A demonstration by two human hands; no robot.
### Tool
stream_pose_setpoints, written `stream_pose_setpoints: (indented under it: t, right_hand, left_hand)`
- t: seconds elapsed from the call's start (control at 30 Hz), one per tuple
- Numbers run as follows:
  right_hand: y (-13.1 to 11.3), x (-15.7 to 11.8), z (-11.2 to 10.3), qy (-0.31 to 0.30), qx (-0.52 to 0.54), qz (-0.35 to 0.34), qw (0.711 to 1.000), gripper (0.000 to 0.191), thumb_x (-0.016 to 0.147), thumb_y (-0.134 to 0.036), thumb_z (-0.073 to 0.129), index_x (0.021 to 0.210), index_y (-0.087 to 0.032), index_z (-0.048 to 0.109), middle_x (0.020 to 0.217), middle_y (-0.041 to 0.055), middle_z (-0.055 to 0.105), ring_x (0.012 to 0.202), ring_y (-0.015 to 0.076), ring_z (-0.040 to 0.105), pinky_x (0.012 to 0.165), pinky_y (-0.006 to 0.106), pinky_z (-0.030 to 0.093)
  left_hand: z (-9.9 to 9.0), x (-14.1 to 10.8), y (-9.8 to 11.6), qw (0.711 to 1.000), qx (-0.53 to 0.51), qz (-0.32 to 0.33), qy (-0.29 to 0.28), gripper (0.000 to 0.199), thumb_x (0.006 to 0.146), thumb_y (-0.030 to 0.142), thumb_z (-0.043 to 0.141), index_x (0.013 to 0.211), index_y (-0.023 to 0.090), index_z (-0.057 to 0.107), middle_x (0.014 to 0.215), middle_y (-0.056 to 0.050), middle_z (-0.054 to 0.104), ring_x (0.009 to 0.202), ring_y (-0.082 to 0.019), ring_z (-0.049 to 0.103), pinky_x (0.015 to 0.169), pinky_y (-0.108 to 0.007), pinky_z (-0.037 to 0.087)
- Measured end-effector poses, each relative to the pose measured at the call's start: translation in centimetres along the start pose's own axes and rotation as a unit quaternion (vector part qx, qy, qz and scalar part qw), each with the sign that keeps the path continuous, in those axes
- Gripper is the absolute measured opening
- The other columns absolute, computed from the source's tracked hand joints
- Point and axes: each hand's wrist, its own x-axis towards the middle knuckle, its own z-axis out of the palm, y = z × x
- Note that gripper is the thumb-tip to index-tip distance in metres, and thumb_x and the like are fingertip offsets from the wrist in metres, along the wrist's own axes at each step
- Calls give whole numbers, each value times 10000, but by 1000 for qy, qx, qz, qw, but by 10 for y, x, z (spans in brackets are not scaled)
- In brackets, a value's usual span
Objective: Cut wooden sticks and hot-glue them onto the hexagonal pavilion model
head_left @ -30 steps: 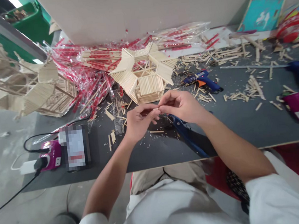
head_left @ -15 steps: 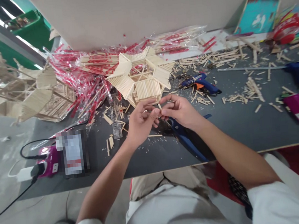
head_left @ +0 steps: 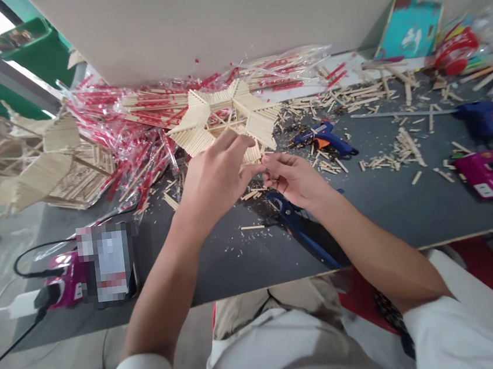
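Observation:
My left hand arches over the near edge of a star-shaped model of pale wooden sticks, palm down, covering part of it. Its fingers reach forward and its thumb points at my right hand; what lies between them is hidden. My right hand is pinched closed beside the left thumb, at the model's near edge, with something too small to make out at the fingertips. Just below the hands lie blue-handled pliers or cutters and a single loose stick.
Blue glue guns lie to the right among stick offcuts. Red-and-clear wrappers with sticks spread behind. Another stick model stands left, near a phone and a purple power block. The table's front edge is close.
My left hand has turned palm down and moved forward over the model. My right hand stays near the same spot, still pinched. The view has shifted slightly.

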Motion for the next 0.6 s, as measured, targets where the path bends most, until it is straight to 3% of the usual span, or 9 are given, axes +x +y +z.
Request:
stream_pose_setpoints:
  t: [0.13, 0.4, 0.6]
  right_hand:
    - [2, 3, 1, 22, 13, -9, 1000, 354, 634, -401, 1033, 780, -211, 771, 686, -42, 661, 639, 62, 599, 583, 172, 520]
    - [2, 8, 2, 11, 36, -6, 999, 357, 683, -390, 997, 765, -218, 696, 707, -62, 557, 599, 57, 473, 568, 201, 472]
    - [2, 9, 2, -2, 32, -12, 999, 362, 684, -408, 997, 755, -205, 706, 703, -58, 540, 620, 56, 473, 593, 190, 470]
  left_hand:
    - [10, 8, -1, 1000, -14, 20, -11, 230, 974, 362, 734, 1154, 221, 706, 1131, -93, 698, 901, -235, 677, 719, -321, 511]
    - [24, 8, -5, 1000, 0, 6, -3, 164, 925, 233, 723, 1088, 216, 712, 980, -66, 694, 806, -214, 655, 698, -324, 500]
    - [24, 12, 2, 999, 40, -11, -25, 159, 914, 197, 653, 1065, 186, 704, 929, -73, 706, 746, -210, 640, 682, -337, 492]
